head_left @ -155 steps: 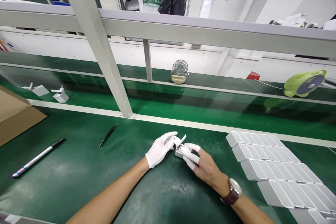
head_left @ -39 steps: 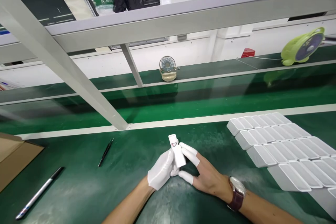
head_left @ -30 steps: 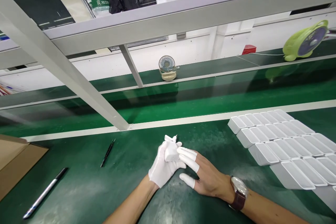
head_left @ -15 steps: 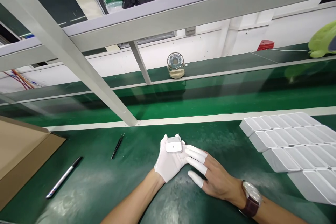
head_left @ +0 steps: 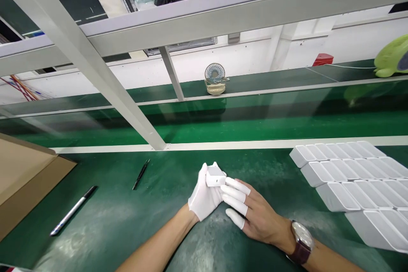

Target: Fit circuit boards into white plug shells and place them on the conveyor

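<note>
A small white power adapter (head_left: pixel 215 177) with a short dark port slot in its front face sits in my left hand (head_left: pixel 204 197). That hand wears a white glove, and its fingers and thumb are closed around the adapter. My right hand (head_left: pixel 250 206) has white finger cots on several fingers and a watch (head_left: pixel 301 238) at the wrist. Its fingers are stretched out and slightly apart, the tips beside the adapter's right side and my left glove. Whether those tips press on the adapter, I cannot tell.
Rows of white plastic trays (head_left: pixel 338 195) stand at the right. A marker (head_left: pixel 73 211) and black tweezers (head_left: pixel 140 174) lie on the green table at left, near a cardboard box (head_left: pixel 28 178). A small fan (head_left: pixel 215 78) stands on the far ledge, behind a slanted metal post (head_left: pixel 105 80).
The adapter has turned in my left hand, so its slotted face now points more to the right. My right fingers have moved slightly left. The view has shifted a little.
</note>
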Available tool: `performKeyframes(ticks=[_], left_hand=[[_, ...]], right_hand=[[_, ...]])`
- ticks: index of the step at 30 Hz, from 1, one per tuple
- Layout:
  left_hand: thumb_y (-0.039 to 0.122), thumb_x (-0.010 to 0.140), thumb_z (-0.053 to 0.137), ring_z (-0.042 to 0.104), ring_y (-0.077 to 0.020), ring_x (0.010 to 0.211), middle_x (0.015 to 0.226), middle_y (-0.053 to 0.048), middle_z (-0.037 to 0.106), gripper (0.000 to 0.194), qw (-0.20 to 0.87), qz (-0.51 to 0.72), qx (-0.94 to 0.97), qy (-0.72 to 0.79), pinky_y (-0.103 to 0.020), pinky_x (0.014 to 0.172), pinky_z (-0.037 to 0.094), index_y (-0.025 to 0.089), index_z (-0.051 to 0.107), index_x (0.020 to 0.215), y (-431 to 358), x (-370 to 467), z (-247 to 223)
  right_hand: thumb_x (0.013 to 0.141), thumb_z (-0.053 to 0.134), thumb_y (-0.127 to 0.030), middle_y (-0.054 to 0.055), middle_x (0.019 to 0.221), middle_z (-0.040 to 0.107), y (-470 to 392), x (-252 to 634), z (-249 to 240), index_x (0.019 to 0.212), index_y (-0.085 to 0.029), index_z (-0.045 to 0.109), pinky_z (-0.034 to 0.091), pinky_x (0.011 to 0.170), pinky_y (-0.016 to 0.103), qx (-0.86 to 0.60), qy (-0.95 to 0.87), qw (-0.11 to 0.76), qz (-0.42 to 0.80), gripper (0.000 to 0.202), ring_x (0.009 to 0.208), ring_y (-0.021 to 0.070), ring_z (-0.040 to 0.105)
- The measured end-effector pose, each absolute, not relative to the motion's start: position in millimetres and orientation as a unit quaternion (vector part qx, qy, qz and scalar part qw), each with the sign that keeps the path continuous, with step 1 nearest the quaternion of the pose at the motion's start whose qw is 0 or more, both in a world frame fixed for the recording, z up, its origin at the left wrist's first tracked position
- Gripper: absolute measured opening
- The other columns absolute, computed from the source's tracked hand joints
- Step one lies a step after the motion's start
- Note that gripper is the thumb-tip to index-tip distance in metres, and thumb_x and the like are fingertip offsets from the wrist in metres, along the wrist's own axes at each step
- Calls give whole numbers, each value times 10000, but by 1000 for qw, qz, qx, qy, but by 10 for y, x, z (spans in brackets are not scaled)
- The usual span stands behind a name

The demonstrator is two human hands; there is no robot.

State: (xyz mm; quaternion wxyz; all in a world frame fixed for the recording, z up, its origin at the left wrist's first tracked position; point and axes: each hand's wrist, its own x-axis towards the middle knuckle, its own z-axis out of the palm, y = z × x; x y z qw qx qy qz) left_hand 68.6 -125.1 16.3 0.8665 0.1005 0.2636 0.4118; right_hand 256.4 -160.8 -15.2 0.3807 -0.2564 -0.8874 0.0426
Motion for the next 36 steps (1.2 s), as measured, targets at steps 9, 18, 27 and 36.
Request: performKeyframes(ticks=[9, 18, 27, 36], left_hand=[[674, 964, 371, 684, -228, 950, 1008, -133, 720, 655, 873, 360, 188, 269, -348, 924, 496, 103, 661, 1105, -1293, 728, 224], [700, 948, 364, 685, -252, 925, 1015, -137, 714, 652, 875, 363, 189, 261, -406, 944, 477, 128, 651, 1074, -1261, 700, 187], [684, 957, 367, 663, -235, 946, 1000, -126, 723, 665, 864, 372, 207, 268, -357, 929, 473, 112, 676, 1099, -1298, 732, 158], [749, 903, 407, 599, -166, 757, 821, -70, 647, 662, 846, 400, 223, 273, -287, 757, 477, 128, 634, 877, -1285, 706, 72]], right_hand=[[957, 568, -145, 156, 1455, 547, -1590, 2542, -164, 1480, -101, 414, 378, 1184, 574, -302, -879, 370, 13, 546, 1477, 317, 329], [936, 567, -97, 180, 1439, 554, -1593, 2540, -215, 1474, -88, 411, 399, 1173, 571, -311, -866, 391, 25, 560, 1460, 319, 365], [925, 592, -95, 168, 1444, 553, -1609, 2549, -189, 1460, -102, 433, 400, 1163, 596, -278, -881, 382, 33, 558, 1464, 338, 350], [913, 622, -82, 166, 1345, 629, -1629, 2564, -243, 1424, -103, 483, 424, 1144, 585, -260, -873, 413, 19, 530, 1411, 322, 439]])
